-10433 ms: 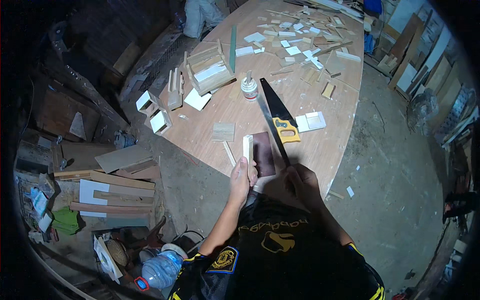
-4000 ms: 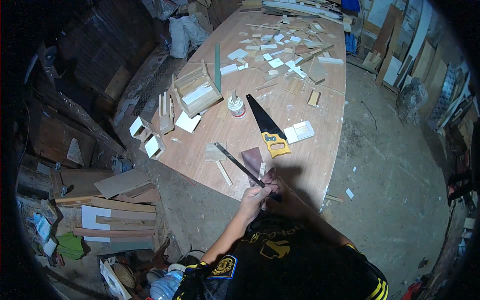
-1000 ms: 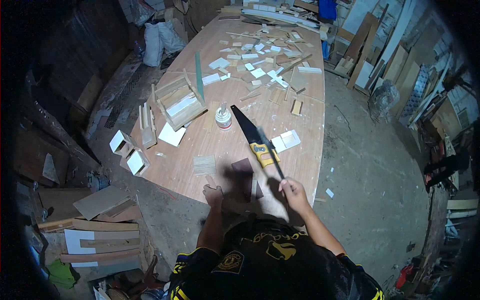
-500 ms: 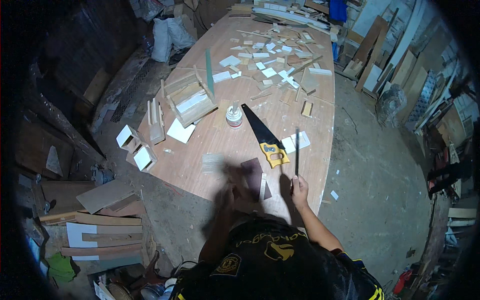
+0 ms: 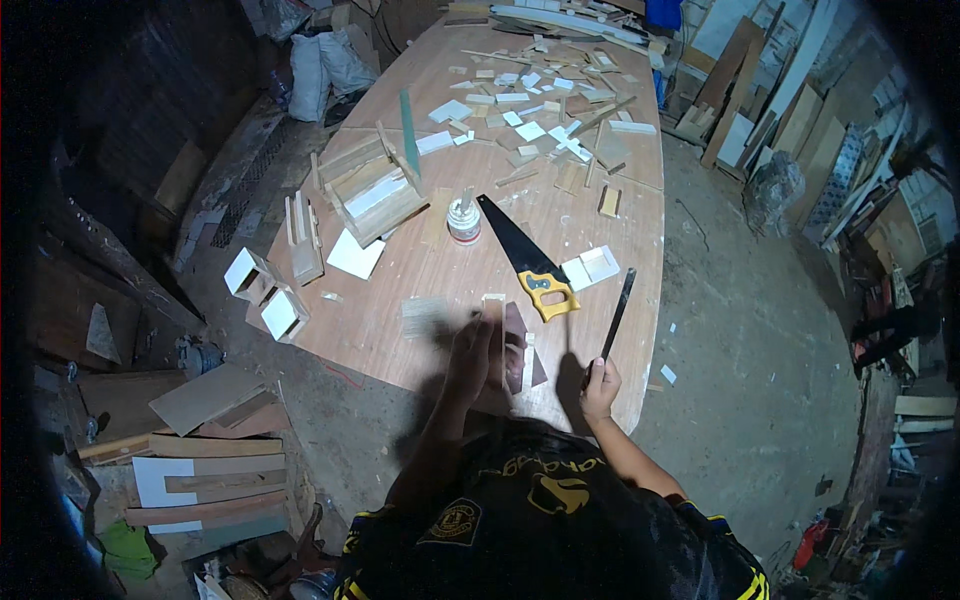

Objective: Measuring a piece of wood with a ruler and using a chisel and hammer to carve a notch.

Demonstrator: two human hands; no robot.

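On my feed the R-hand grip (image 5: 600, 388) was wrapped round the near end of a flat metal file (image 5: 621, 312), fingers closed on it, file tilted slightly R, tip pointing away over the R edge of the bench (image 5: 430, 270). The L-hand grip (image 5: 470, 350), in shadow & a bit blurred, had its fingers closed approx. round a pale wood piece (image 5: 494, 300), held lengthwise just L of the sandpaper sheet (image 5: 515, 318); exact finger contact I couldn't tell. A thin wood strip (image 5: 528, 365) lay across that maroon sheet.

Re writing: the black shirt (image 5: 640, 525) carried yellow lettering, upside down to me & partly hidden by folds, plus a gold emblem (image 5: 560, 497) and a dim crest patch (image 5: 456, 522). The white tub (image 5: 464, 222) had a label w/ red on it, print too small to read from my end.

The handsaw (image 5: 521, 248), black blade, yellow handle nearest the wearer, lay betw. the tub and a white stepped block (image 5: 592, 268). An open wood box (image 5: 395, 208) sat up L; assorted offcuts (image 5: 531, 131) littered the far part.
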